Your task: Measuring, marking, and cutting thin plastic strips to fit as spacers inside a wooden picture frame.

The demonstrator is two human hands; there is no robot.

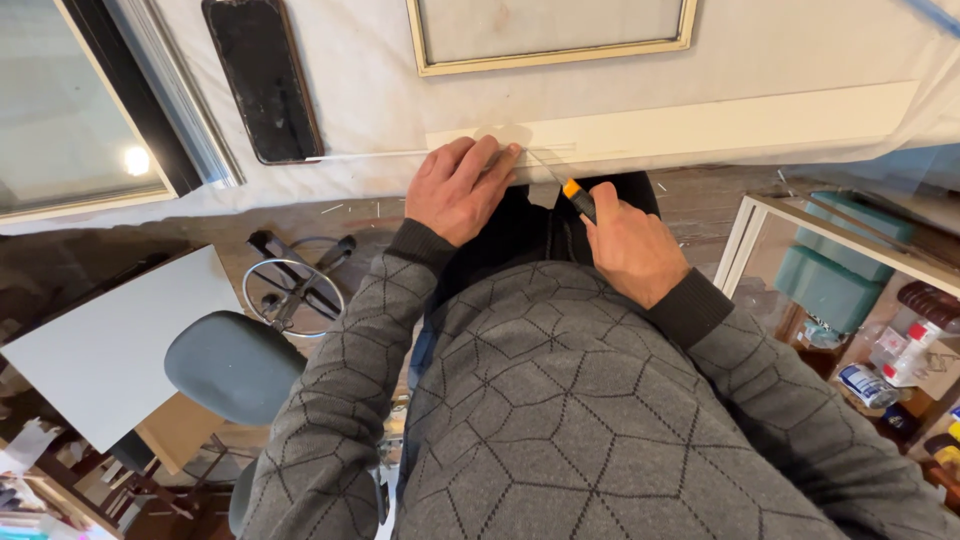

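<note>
At the near edge of the cloth-covered surface (350, 90), I press my left hand (458, 190) flat, fingers together and laid forward, on the end of a long pale strip (700, 125) that runs off to the right along the edge. My right hand (632, 245) is closed around the black and orange handle of a utility knife (570, 182), whose thin blade angles up and leftward to meet the strip just right of my left fingertips. A thin light line, which I take for a slender offcut or a straightedge though I cannot tell which, reaches out to the left of my left hand.

Beyond my left hand lies a dark flat rounded plate (262, 75); beyond my right stands a pale-framed panel (550, 40). To the far left a larger framed glass panel (70, 110) leans on the surface. Below my left arm are a grey stool (235, 365) and a white board (110, 350); below and to the right of my right arm, a shelf of bottles and tubs (900, 350).

By my reading, the cut is under way at the strip's left end, blade engaged and work pinned. The next move, as I judge it, calls for a steady pull of the knife with the left fingers kept clear of the blade's line and firm pressure so the strip does not slide on the cloth.
</note>
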